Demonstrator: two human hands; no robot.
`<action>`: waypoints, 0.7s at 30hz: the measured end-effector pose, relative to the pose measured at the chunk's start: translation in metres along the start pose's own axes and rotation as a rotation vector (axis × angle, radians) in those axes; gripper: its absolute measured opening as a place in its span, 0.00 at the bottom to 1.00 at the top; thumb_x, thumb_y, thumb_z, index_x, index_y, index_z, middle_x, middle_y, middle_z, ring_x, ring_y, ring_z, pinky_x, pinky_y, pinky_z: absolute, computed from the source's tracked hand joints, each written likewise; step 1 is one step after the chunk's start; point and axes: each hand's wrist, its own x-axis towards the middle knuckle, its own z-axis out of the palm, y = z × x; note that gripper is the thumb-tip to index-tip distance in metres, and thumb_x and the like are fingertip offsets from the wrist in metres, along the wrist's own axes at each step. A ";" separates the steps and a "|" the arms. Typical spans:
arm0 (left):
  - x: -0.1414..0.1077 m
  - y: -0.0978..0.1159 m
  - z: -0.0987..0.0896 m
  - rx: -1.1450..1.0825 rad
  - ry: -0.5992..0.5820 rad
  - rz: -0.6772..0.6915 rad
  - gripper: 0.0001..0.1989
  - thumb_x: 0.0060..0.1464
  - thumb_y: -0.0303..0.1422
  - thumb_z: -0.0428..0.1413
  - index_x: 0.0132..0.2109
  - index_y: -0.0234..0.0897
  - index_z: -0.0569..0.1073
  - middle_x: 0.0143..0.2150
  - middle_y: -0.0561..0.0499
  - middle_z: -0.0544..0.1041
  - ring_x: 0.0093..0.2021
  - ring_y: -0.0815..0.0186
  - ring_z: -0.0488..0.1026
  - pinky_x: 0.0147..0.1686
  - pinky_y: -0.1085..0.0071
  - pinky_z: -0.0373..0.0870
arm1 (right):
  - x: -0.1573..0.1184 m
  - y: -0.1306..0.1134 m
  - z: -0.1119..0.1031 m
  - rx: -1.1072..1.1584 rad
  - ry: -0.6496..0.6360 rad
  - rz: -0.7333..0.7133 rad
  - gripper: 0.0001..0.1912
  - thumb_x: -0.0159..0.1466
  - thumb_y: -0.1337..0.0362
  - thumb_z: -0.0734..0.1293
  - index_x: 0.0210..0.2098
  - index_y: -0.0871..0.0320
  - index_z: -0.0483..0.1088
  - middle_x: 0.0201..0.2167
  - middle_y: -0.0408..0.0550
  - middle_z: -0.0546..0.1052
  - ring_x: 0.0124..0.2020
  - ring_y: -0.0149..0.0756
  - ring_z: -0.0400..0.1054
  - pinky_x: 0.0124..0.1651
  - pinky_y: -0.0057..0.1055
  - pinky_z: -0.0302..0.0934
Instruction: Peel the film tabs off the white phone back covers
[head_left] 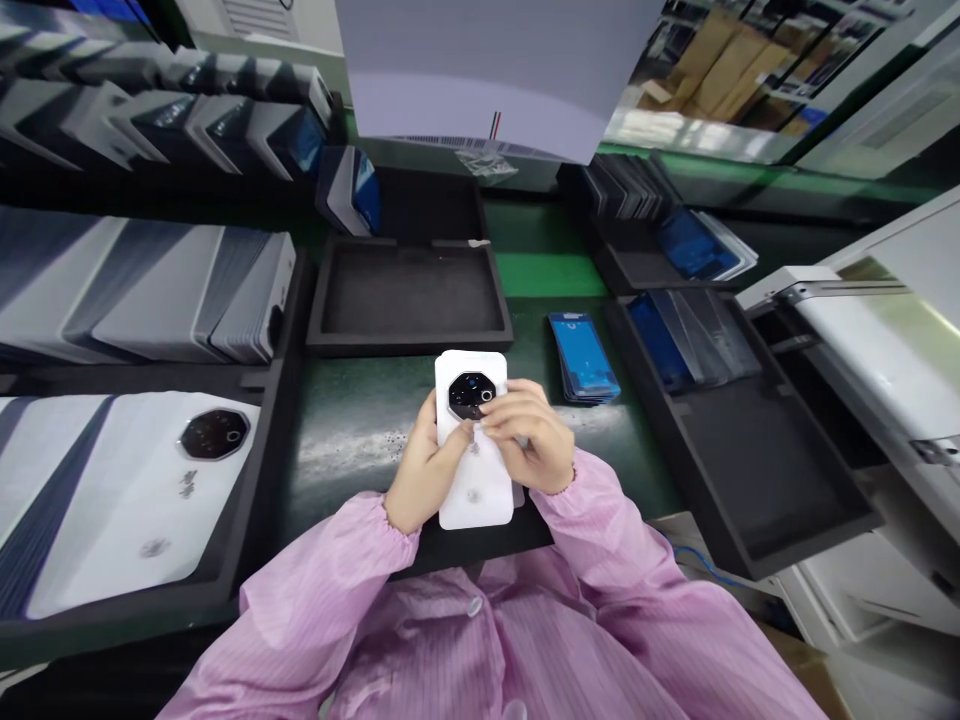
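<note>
A white phone back cover (474, 490) with a black octagonal camera plate (471, 385) lies upright before me, above the bench's front edge. My left hand (424, 465) is closed round its left side, the thumb on its face just below the camera plate. The fingertips of my right hand (534, 435) are pinched together at the lower right of the camera plate, by the left thumb. Whatever they pinch is too small to make out. A pale edge shows behind the cover at its lower right.
At left, black trays (262, 440) hold rows of white back covers (135, 490). A black foam tray (409, 345) stands ahead. Blue-filmed panels (585, 355) lie stacked right of my hands. Farther right, another black tray (780, 480) holds dark and blue panels (694, 335).
</note>
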 end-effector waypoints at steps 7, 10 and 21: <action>-0.002 0.004 -0.003 0.033 -0.006 0.070 0.18 0.58 0.36 0.55 0.53 0.33 0.65 0.49 0.45 0.72 0.47 0.61 0.72 0.45 0.69 0.70 | -0.008 0.001 0.001 0.141 0.040 -0.102 0.30 0.54 0.81 0.66 0.54 0.55 0.64 0.36 0.47 0.78 0.38 0.35 0.75 0.43 0.36 0.72; -0.003 0.004 -0.004 0.057 0.010 0.087 0.19 0.59 0.35 0.54 0.55 0.33 0.63 0.52 0.44 0.71 0.50 0.61 0.70 0.49 0.68 0.68 | -0.009 0.000 0.002 0.147 0.030 -0.100 0.33 0.53 0.82 0.66 0.56 0.57 0.63 0.37 0.49 0.78 0.40 0.37 0.75 0.42 0.36 0.73; -0.006 0.002 -0.005 0.240 -0.004 0.282 0.16 0.61 0.33 0.52 0.55 0.35 0.65 0.55 0.45 0.68 0.54 0.62 0.67 0.54 0.68 0.64 | -0.008 -0.002 -0.001 0.157 0.061 -0.162 0.25 0.55 0.80 0.65 0.50 0.58 0.66 0.37 0.49 0.78 0.38 0.37 0.75 0.40 0.35 0.75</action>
